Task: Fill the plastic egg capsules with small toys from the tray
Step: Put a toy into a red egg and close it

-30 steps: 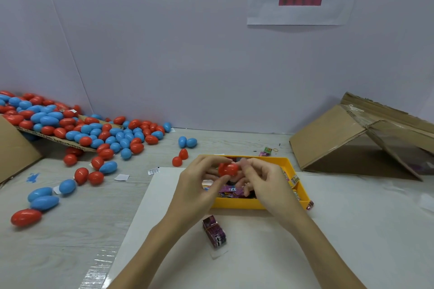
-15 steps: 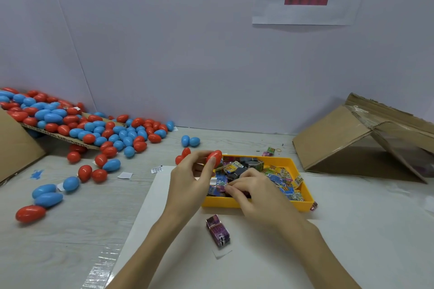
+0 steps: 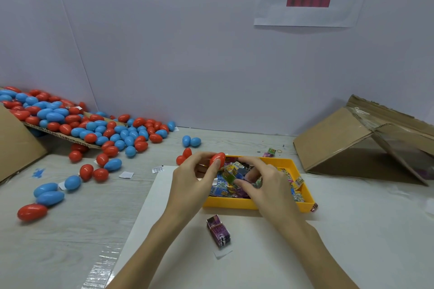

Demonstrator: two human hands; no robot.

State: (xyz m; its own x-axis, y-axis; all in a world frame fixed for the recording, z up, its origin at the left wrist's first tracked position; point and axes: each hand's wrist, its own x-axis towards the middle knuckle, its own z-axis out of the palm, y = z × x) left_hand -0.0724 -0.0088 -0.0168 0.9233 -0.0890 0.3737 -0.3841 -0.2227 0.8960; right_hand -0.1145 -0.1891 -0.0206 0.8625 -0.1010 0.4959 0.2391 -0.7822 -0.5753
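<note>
The left hand [image 3: 190, 178] is pinching a red egg capsule [image 3: 217, 160] between thumb and fingertips, holding it just above the near-left corner of the yellow tray [image 3: 237, 203]. The right hand [image 3: 265, 183] is reaching into the tray, its fingers curling around a small packet toy [image 3: 231, 177] lifted from the heap of toys [image 3: 225, 191] filling the tray. A purple toy box [image 3: 218, 231] is lying on the white sheet [image 3: 164, 195] in front of the tray. A pile of red and blue eggs [image 3: 94, 129] is spreading far left of the tray, and a cardboard box [image 3: 352, 138] is lying tipped to its right.
</note>
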